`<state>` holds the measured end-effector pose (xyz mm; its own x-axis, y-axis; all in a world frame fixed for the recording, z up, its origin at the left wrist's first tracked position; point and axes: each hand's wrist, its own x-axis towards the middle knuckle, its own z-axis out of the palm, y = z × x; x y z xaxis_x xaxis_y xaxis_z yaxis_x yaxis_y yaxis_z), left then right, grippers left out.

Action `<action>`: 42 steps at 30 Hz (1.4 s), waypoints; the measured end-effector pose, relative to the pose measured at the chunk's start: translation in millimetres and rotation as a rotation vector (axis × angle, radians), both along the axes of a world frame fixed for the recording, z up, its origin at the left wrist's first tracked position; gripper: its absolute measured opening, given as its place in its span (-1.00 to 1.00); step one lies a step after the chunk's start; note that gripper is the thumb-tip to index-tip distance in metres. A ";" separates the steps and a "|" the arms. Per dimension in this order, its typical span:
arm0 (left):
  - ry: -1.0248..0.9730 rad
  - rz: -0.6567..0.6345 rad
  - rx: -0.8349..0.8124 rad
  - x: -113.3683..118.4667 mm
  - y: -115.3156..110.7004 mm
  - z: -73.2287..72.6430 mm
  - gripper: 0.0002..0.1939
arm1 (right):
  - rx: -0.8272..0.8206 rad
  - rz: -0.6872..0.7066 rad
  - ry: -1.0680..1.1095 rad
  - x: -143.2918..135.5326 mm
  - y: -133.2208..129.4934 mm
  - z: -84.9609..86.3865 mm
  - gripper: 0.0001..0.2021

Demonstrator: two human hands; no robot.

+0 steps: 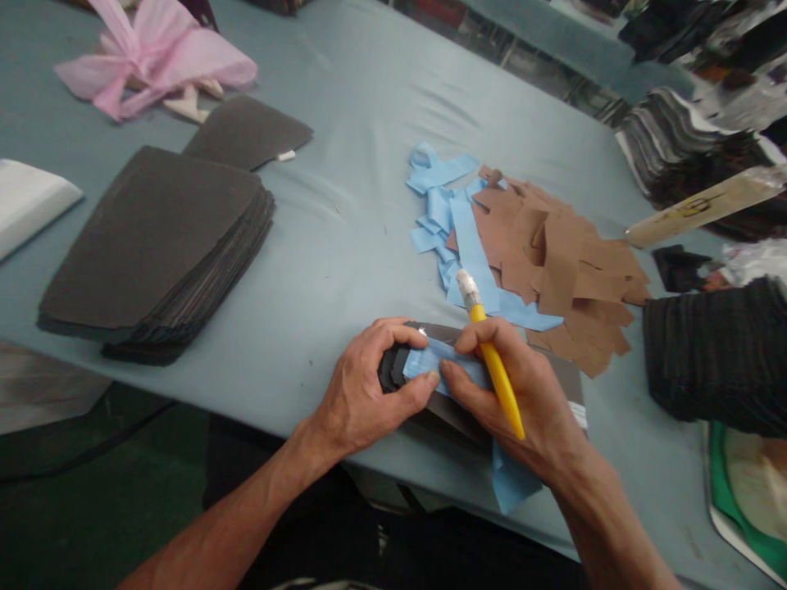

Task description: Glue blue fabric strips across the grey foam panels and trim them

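Observation:
At the table's near edge my left hand [375,381] is closed around one end of a stack of dark fabric pieces [392,369]. Its thumb and fingers press a light blue strip [424,358] against the stack. My right hand [522,385] pinches the same strip with thumb and fingertips. It also holds a yellow pen-like tool [499,378] with a whitish upper end, tilted between the fingers. Below the right hand, a blue strip end [513,479] hangs over the table edge. The fingers hide part of the stack.
Beyond my hands lie loose blue strips [458,221] and a heap of brown pieces [553,262]. Dark stacked sheets [153,238] lie left, near a pink cloth bundle [144,57]. A tall dark stack [716,352] and a pale rolled tube [701,209] stand right.

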<state>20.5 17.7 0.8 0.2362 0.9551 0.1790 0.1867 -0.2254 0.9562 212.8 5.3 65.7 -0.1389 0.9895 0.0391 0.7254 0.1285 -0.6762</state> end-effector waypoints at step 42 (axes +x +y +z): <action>-0.058 0.070 0.038 6.2 -3.9 -11.5 -0.76 | 0.071 0.101 0.007 10.1 -9.1 -0.7 -0.74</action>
<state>26.7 13.8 -10.7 0.1567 0.9612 0.2271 0.1476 -0.2501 0.9569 222.9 -3.9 65.0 -0.2372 0.9653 0.1097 0.7019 0.2483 -0.6676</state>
